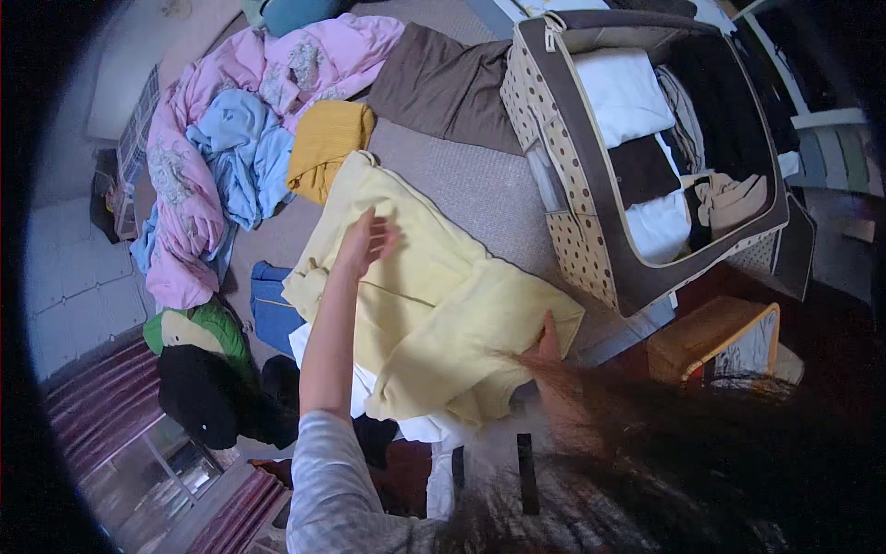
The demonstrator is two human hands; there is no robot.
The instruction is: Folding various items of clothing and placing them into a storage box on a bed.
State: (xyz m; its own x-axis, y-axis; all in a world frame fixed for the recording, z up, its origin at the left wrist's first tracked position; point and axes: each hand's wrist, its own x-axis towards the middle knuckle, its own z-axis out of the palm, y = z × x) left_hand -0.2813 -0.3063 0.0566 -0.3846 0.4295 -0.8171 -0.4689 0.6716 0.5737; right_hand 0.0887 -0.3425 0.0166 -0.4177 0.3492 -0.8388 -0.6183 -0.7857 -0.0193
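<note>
A pale yellow sweatshirt (pixel 434 286) lies spread in front of me, one part folded over across its near side. My left hand (pixel 369 242) is over its left part, fingers stretched out and a little blurred, holding nothing; whether it touches the cloth I cannot tell. At the right end of the sweatshirt, my right hand (pixel 548 349) grips the cloth by its edge, thumb on top. Dark hair hides part of the right hand and forearm. White cloth (pixel 362 392) shows under the sweatshirt's near left side.
A polka-dot storage bag (pixel 577 249) stands open at right, holding folded clothes. Beyond the sweatshirt lie a folded mustard garment (pixel 330 148), a brown cloth (pixel 448 88), a light blue garment (pixel 240 148) and a pink quilt (pixel 175 208). Black (pixel 198 392) and green plush-like items sit at left.
</note>
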